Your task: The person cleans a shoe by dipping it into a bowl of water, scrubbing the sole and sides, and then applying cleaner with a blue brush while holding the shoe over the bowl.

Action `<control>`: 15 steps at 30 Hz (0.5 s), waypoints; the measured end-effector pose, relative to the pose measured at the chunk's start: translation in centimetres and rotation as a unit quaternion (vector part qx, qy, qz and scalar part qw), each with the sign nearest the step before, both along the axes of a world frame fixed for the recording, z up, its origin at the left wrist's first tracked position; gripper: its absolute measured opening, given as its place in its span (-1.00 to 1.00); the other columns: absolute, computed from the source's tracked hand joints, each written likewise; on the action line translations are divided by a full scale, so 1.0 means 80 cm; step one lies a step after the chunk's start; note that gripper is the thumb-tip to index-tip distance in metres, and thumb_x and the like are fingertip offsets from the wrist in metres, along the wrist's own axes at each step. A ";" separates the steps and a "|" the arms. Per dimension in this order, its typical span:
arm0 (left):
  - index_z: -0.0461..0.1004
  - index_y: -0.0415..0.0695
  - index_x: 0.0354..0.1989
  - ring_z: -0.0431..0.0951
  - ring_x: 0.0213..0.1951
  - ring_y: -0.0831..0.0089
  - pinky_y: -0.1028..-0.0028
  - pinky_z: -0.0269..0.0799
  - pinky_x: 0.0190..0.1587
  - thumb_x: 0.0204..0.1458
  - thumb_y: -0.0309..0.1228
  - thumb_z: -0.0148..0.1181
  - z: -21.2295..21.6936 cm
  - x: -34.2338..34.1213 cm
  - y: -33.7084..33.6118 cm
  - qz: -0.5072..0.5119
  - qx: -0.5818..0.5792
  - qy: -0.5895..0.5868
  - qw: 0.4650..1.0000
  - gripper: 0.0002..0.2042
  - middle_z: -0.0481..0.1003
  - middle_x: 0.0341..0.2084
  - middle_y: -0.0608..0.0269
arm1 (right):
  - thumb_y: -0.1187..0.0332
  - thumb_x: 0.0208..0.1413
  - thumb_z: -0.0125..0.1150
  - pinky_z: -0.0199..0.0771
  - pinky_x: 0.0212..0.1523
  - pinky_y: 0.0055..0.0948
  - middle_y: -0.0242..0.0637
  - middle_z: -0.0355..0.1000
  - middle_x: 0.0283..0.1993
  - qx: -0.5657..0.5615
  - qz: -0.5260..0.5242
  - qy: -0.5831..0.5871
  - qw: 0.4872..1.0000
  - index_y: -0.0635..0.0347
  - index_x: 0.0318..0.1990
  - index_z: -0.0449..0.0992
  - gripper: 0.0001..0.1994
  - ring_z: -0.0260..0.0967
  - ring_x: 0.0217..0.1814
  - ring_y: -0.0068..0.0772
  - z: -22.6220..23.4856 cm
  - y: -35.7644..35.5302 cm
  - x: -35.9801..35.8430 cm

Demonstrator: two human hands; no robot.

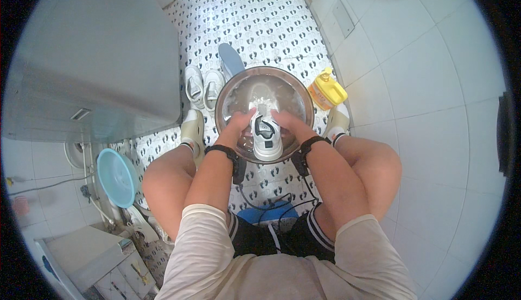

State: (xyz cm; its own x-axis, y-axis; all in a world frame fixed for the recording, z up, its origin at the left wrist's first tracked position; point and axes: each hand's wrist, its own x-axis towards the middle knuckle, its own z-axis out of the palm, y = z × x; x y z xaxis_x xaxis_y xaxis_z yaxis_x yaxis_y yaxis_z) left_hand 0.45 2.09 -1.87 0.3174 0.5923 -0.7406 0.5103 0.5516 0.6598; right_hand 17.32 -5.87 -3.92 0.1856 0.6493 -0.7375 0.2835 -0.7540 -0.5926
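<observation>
Between my knees stands a round brown basin [219, 102] with cloudy, sudsy water in it. A white sneaker [267, 147] with black trim is held in it, its heel toward me and its toe end in the water. My left hand [242, 120] grips the shoe's left side, the thumb on its upper edge. On the opposite side my right hand [285, 120] holds it in the same way. The fingers below the shoe are hidden. Both wrists carry black straps with small devices.
Left of the basin stand two white shoes [204, 87], with a grey-blue insole [231, 59] nearby. A yellow jug [328, 89] is at the right by the tiled wall [434, 83]. A large grey appliance [103, 56] fills the upper left; a light-blue basin [117, 178] leans below it.
</observation>
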 end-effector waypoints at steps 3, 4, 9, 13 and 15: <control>0.35 -0.40 -0.17 0.49 -0.42 0.29 0.30 0.49 -0.48 -0.01 -0.05 0.13 -0.001 0.006 0.000 0.014 -0.032 -0.037 0.999 -0.46 0.44 -0.35 0.04 | -0.06 0.13 -0.20 0.38 -0.09 -0.20 0.14 0.39 -0.08 0.018 -0.049 0.035 0.998 0.53 -0.10 0.40 -0.36 0.38 -0.04 -0.11 -0.009 -0.006 0.007; 0.27 -0.43 -0.02 0.52 -0.27 0.19 0.23 0.56 -0.36 0.00 -0.10 0.14 0.000 0.001 0.001 0.017 -0.056 -0.044 0.997 -0.42 0.43 -0.20 -0.02 | -0.06 0.13 -0.20 0.38 -0.09 -0.20 0.14 0.39 -0.08 0.019 -0.045 0.036 0.998 0.53 -0.10 0.40 -0.36 0.38 -0.04 -0.11 0.007 -0.005 -0.003; 0.33 -0.42 -0.07 0.52 -0.34 0.24 0.26 0.53 -0.43 0.01 -0.08 0.13 0.003 -0.001 0.001 0.024 -0.036 -0.032 0.999 -0.44 0.44 -0.24 0.00 | -0.12 0.09 -0.15 0.49 -0.42 -0.20 0.05 0.39 -0.16 0.006 -0.084 0.054 0.995 0.45 -0.11 0.40 -0.35 0.41 -0.17 -0.18 0.036 -0.010 -0.008; 0.42 -0.37 -0.19 0.49 -0.41 0.32 0.30 0.46 -0.50 0.00 -0.06 0.13 -0.001 -0.006 0.003 0.006 -0.010 -0.065 0.998 -0.50 0.46 -0.32 0.07 | -0.14 0.08 -0.12 0.51 -0.42 -0.20 0.05 0.37 -0.10 0.000 -0.048 0.034 0.998 0.44 -0.05 0.36 -0.33 0.42 -0.18 -0.13 0.036 -0.006 -0.001; 0.44 -0.33 -0.32 0.42 -0.55 0.39 0.40 0.34 -0.62 -0.01 -0.04 0.13 0.008 -0.004 -0.005 0.031 0.004 -0.080 0.996 -0.53 0.44 -0.50 0.17 | -0.15 0.07 -0.09 0.53 -0.43 -0.24 0.05 0.37 -0.10 0.031 -0.069 0.016 0.997 0.46 -0.05 0.36 -0.32 0.42 -0.20 -0.12 0.040 -0.007 -0.004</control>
